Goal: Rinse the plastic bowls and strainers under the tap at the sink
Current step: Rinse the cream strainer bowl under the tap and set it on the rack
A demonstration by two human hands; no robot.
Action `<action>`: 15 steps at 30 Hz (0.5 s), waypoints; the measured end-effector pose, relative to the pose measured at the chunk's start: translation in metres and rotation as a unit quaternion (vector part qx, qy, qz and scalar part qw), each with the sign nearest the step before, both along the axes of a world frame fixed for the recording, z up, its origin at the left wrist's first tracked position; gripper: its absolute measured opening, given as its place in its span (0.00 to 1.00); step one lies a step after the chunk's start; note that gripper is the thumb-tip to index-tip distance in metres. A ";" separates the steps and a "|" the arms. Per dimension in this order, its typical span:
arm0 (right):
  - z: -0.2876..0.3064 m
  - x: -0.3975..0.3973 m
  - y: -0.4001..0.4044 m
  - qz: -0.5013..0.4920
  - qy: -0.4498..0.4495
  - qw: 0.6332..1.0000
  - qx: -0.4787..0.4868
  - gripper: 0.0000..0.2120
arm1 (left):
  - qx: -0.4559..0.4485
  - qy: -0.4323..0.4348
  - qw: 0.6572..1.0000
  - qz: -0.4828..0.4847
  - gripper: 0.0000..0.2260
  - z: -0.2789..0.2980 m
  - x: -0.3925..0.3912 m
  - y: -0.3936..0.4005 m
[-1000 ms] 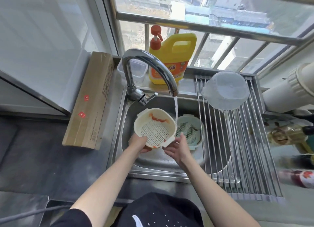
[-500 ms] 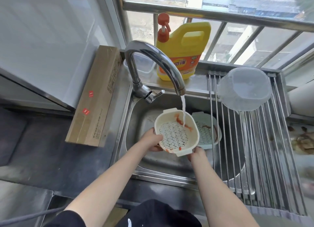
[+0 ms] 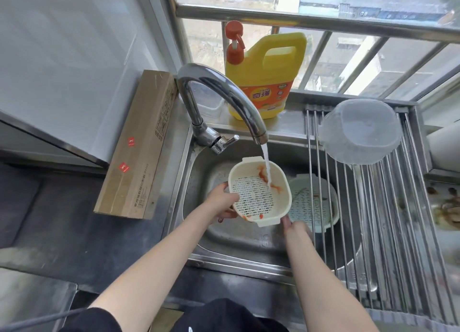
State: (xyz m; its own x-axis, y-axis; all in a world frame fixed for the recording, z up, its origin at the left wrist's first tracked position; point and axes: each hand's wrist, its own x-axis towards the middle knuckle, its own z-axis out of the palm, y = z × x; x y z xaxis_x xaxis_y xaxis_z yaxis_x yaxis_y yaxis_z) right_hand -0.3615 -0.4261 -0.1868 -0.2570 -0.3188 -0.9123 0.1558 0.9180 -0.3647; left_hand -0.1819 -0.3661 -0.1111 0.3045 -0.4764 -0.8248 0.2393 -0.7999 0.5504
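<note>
I held the cream strainer [image 3: 260,197] over the middle of the sink [image 3: 196,177], tilted toward me, with the stream from the tap [image 3: 224,100] falling onto its far inner wall, where red-orange smears clung. My left hand [image 3: 221,203] gripped its left rim, thumb over the edge and fingers curled underneath. My right hand [image 3: 295,228] met the near right corner from below; I could see one fingertip touching the rim, but whether the rest were closed on it I could not tell. The pale green strainer [image 3: 313,202] lay in the sink's right side, partly under the rods of the drying rack [image 3: 388,207]. A clear plastic bowl [image 3: 361,130] sat upside down at the rack's far end. The yellow detergent bottle [image 3: 263,77] stood on the sink's back ledge.
</note>
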 end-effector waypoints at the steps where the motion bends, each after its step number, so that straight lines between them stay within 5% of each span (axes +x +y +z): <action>1: 0.008 -0.004 0.008 0.008 -0.008 1.000 -0.004 0.19 | 0.002 -0.004 1.000 0.000 0.15 0.000 0.000 0.000; 4: 0.004 -0.005 0.020 0.047 -0.012 0.999 0.010 0.16 | 0.009 -0.007 1.000 0.005 0.16 0.003 0.001 -0.001; 7: 0.018 0.009 0.010 -0.252 -0.038 0.967 0.012 0.14 | 0.008 -0.022 1.000 -0.006 0.18 0.012 0.004 -0.001; 9: 0.028 0.012 0.006 -0.310 -0.071 0.943 0.093 0.22 | 0.006 -0.043 0.999 -0.024 0.20 0.020 0.007 0.002; 13: 0.050 0.023 0.018 -0.106 0.031 0.994 0.002 0.18 | 0.007 -0.071 0.996 -0.049 0.19 0.036 0.018 0.013; 15: 0.068 0.022 0.020 0.067 0.132 0.979 -0.140 0.11 | 0.009 -0.073 0.996 -0.053 0.16 0.042 0.026 0.020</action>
State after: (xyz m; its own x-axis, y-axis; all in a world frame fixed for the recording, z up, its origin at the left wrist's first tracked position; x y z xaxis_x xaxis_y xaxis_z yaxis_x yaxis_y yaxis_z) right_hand -0.3391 -0.4066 -0.1185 -0.4100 -0.5948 -0.6914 -0.0936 0.7815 -0.6168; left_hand -0.1559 -0.3460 -0.0694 0.3709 -0.4982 -0.7837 0.0711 -0.8262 0.5589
